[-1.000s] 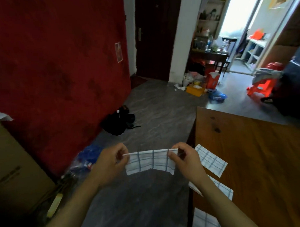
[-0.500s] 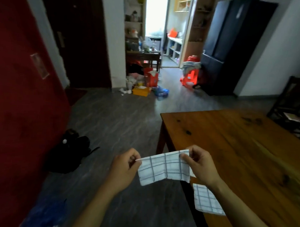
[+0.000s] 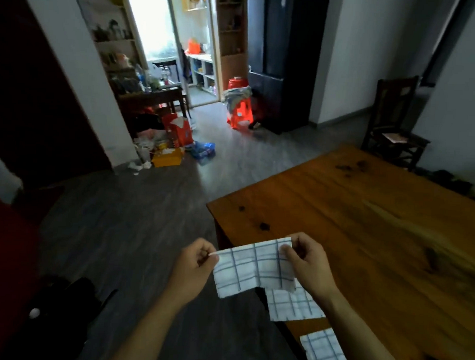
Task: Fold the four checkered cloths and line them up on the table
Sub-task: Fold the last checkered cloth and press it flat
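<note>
Three checkered cloths show: one cloth hangs in the air over the table's near-left corner, stretched between both hands; a second cloth lies on the table edge just below it, and a third cloth lies nearer still. The left hand pinches the held cloth's upper left corner and the right hand pinches its upper right corner, fingers curled. It looks thin, light and limp, already folded, and sags between the grips, so corners seem the best hold. Beyond lie the dark floor, a chair and a red stool.
</note>
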The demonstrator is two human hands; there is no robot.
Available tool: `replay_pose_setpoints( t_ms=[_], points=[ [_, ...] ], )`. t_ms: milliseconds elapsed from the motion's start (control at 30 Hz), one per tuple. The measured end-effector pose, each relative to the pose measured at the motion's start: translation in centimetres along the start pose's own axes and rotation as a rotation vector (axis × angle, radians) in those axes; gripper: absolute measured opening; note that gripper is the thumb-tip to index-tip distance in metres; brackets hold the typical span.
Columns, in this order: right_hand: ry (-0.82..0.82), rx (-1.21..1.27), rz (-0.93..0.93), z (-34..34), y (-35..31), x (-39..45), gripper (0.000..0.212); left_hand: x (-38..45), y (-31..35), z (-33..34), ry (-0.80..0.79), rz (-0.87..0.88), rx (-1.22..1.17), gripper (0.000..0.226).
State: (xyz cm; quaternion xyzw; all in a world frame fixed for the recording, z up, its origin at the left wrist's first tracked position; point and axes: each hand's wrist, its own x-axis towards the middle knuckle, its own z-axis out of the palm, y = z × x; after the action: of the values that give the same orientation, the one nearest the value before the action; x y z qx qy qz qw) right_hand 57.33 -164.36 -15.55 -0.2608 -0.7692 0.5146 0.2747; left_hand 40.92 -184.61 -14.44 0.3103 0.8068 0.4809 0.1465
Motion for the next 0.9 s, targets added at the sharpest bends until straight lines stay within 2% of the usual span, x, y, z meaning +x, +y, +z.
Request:
replay_pose_setpoints(
  t_ms=[267, 433, 567, 767, 900],
  points=[
    [0.293, -0.101, 0.205, 1.4, 2.8, 3.3, 0.008, 8.9, -3.4, 3.4, -0.198, 0.007, -0.022, 0.013],
    [0.327, -0.11, 0.334, 2.7, 4.4, 6.9, 0.004, 15.6, -5.6, 4.2, -0.338, 0.043, -0.043, 0.013],
    [0.326, -0.16, 0.457, 4.5, 4.7, 9.7, 0.01, 21.0, -7.1, 4.1, -0.409, 0.104, -0.043, 0.012],
    [0.578, -0.234, 0.522, 6.6, 5.4, 11.3, 0.01, 26.5, -9.2, 5.5, -0.591, 0.211, -0.02, 0.012],
    [0.674, -0.246, 0.606, 6.7, 7.2, 11.3, 0.011, 27.9, -10.0, 7.1, -0.739, 0.201, -0.003, 0.01]
  ],
)
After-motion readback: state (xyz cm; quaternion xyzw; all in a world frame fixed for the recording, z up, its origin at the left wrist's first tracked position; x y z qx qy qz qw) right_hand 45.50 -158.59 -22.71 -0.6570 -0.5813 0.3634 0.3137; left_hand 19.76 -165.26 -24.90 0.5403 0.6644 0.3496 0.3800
